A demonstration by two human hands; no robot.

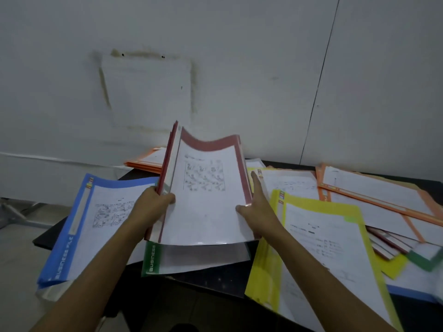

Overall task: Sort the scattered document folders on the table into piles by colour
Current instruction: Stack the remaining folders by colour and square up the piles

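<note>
Currently, head view: both hands hold a stack of red folders (206,188) lifted off the dark table (215,281), tilted up toward the wall (215,68), top edge sagging in the middle.

Left hand (153,202) – fingers curled round the spine side of the stack, thumb on the front sheet.

Right hand (257,209) – thumb pressed on the front at the right edge, index finger stretched straight up along that edge. Other fingers are behind the stack, so I can't tell how they lie.

A green folder (153,259) lies flat just under the stack. A blue folder (79,236) sits left of it, overhanging the table edge. A yellow folder (311,236) sits to the right, also overhanging. Orange folders (374,190) lie at the right rear, and another orange pile (148,161) at the back by the wall. Red, green and yellow ends poke out of the heap at far right.
</note>
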